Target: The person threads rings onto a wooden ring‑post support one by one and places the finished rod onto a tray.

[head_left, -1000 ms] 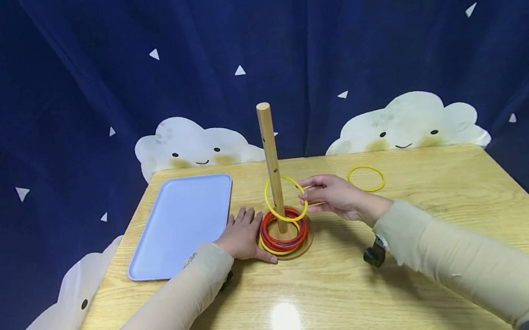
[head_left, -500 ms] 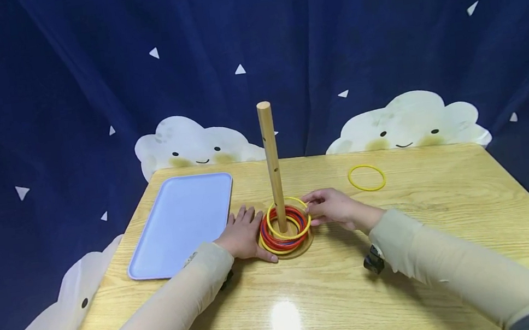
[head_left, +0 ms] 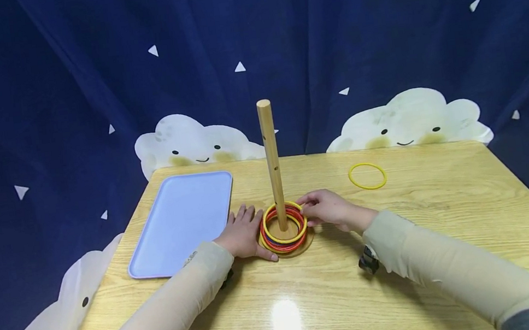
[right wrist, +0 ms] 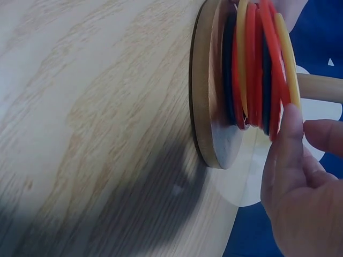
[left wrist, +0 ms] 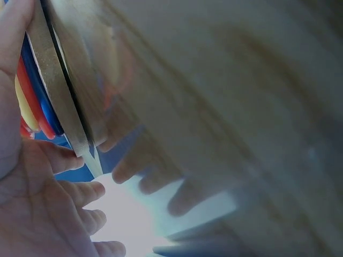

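A wooden post [head_left: 271, 158] stands upright on a round wooden base [right wrist: 202, 91]. Around its foot lies a stack of red [right wrist: 252, 69], blue and yellow rings. My right hand [head_left: 332, 210] pinches the right edge of the topmost yellow ring [right wrist: 290, 59] between thumb and finger. That ring encircles the post and lies on the stack. At the left side of the base, my left hand [head_left: 241, 238] rests with fingers spread and thumb along the front edge. In the left wrist view, its palm [left wrist: 37, 209] faces the base and stack; the base hides most of the rings.
Another yellow ring [head_left: 370, 188] lies flat on the wooden table [head_left: 448, 208], behind the right wrist. To the left is a pale blue tray [head_left: 180, 225], partly behind the left forearm. A dark blue curtain [head_left: 207, 18] with clouds hangs beyond the table's far edge.
The right hand has lowered the yellow ring along the post, from tilted above the stack to lying on top of it. The left hand has stayed in place.
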Action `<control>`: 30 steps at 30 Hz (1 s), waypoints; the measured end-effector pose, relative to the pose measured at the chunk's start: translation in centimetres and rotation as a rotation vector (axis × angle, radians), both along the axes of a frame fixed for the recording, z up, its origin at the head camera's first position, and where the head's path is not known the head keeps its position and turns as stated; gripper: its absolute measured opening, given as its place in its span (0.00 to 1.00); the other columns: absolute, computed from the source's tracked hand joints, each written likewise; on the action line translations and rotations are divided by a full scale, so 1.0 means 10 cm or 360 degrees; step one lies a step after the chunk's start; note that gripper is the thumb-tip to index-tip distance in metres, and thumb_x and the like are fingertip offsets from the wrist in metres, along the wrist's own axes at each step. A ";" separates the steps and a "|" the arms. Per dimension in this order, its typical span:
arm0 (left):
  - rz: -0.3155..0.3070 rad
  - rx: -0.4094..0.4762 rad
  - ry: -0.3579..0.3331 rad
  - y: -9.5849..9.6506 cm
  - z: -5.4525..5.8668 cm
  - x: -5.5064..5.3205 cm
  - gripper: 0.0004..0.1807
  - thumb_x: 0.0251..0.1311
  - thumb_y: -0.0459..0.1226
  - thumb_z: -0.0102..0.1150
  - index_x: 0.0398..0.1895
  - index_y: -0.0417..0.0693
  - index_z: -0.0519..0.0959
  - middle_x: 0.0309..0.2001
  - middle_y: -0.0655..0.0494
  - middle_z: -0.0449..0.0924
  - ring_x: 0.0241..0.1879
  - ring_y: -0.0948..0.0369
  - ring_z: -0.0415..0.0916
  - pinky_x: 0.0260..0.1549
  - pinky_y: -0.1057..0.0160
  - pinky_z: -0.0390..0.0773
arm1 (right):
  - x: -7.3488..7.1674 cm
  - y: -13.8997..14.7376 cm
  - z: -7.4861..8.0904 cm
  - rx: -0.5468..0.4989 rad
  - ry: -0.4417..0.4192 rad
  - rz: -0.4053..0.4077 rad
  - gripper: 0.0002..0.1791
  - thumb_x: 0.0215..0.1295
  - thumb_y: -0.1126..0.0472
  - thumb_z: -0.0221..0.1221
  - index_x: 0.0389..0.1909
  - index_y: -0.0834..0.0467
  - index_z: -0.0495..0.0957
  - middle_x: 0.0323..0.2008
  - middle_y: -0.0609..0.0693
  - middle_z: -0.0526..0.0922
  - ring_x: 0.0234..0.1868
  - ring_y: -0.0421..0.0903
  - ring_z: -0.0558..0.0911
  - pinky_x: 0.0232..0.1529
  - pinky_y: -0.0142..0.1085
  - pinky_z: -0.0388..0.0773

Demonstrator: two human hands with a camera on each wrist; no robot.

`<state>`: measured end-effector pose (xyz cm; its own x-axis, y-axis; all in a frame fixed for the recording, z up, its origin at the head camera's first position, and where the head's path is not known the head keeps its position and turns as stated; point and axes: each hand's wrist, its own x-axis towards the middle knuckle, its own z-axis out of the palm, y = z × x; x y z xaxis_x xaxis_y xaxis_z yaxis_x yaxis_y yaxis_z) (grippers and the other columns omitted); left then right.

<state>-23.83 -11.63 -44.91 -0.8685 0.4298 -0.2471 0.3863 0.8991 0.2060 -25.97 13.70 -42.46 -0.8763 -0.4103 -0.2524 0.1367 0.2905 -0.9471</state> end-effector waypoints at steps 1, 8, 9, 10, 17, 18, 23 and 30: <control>-0.0001 -0.0003 0.0001 0.00 0.00 0.00 0.70 0.44 0.70 0.74 0.83 0.42 0.53 0.80 0.35 0.49 0.80 0.39 0.38 0.74 0.35 0.43 | 0.00 -0.01 0.00 0.0009 0.0009 -0.0004 0.23 0.71 0.74 0.51 0.65 0.78 0.69 0.39 0.55 0.74 0.38 0.44 0.78 0.38 0.32 0.84; -0.0020 -0.0019 0.0023 -0.01 -0.01 -0.01 0.70 0.43 0.70 0.74 0.83 0.43 0.53 0.80 0.36 0.49 0.80 0.38 0.39 0.74 0.34 0.44 | -0.03 0.02 -0.04 -0.0003 0.0041 0.0014 0.23 0.70 0.74 0.52 0.65 0.79 0.69 0.40 0.57 0.76 0.36 0.43 0.79 0.39 0.33 0.83; -0.0020 -0.0020 0.0023 -0.01 -0.01 -0.01 0.70 0.43 0.70 0.74 0.83 0.43 0.54 0.80 0.36 0.49 0.80 0.38 0.39 0.74 0.34 0.44 | -0.05 0.04 -0.04 -0.0012 0.0038 0.0016 0.24 0.71 0.74 0.52 0.66 0.79 0.68 0.42 0.58 0.77 0.37 0.43 0.80 0.40 0.34 0.84; -0.0020 -0.0020 0.0023 -0.01 -0.01 -0.01 0.70 0.43 0.70 0.74 0.83 0.44 0.54 0.80 0.36 0.49 0.80 0.38 0.39 0.74 0.34 0.44 | -0.06 0.06 -0.04 -0.0029 0.0027 0.0012 0.24 0.71 0.73 0.52 0.66 0.79 0.68 0.44 0.59 0.77 0.38 0.44 0.80 0.41 0.34 0.84; -0.0018 -0.0020 0.0025 -0.02 -0.01 -0.01 0.70 0.43 0.70 0.75 0.83 0.43 0.54 0.80 0.35 0.49 0.80 0.38 0.39 0.74 0.34 0.45 | -0.20 0.29 -0.04 -0.0173 -0.0043 -0.0099 0.26 0.78 0.67 0.51 0.70 0.77 0.63 0.64 0.71 0.69 0.63 0.62 0.75 0.54 0.39 0.82; -0.0018 -0.0018 0.0025 -0.02 -0.01 -0.01 0.70 0.43 0.70 0.75 0.83 0.43 0.54 0.80 0.35 0.49 0.80 0.38 0.40 0.74 0.34 0.45 | -0.23 0.33 -0.04 -0.0191 -0.0046 -0.0127 0.26 0.79 0.67 0.51 0.71 0.76 0.63 0.64 0.71 0.68 0.65 0.63 0.73 0.55 0.39 0.81; -0.0012 -0.0017 0.0016 -0.02 -0.01 -0.01 0.70 0.43 0.70 0.75 0.83 0.43 0.54 0.80 0.36 0.49 0.80 0.38 0.39 0.74 0.35 0.44 | -0.34 0.57 -0.07 -0.0278 0.0003 -0.0276 0.28 0.82 0.64 0.49 0.75 0.72 0.59 0.69 0.69 0.64 0.67 0.59 0.72 0.62 0.41 0.77; -0.0014 -0.0017 0.0014 -0.01 -0.01 -0.01 0.70 0.43 0.70 0.75 0.83 0.44 0.54 0.80 0.36 0.49 0.80 0.39 0.39 0.74 0.35 0.44 | -0.52 1.02 -0.16 -0.0288 0.0117 -0.0545 0.32 0.82 0.59 0.51 0.79 0.67 0.56 0.62 0.55 0.70 0.59 0.42 0.75 0.70 0.47 0.68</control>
<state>-23.94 -11.75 -45.05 -0.8667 0.4350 -0.2443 0.3962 0.8977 0.1928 -31.16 23.89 -44.09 -0.9833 -0.1230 -0.1345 0.1269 0.0675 -0.9896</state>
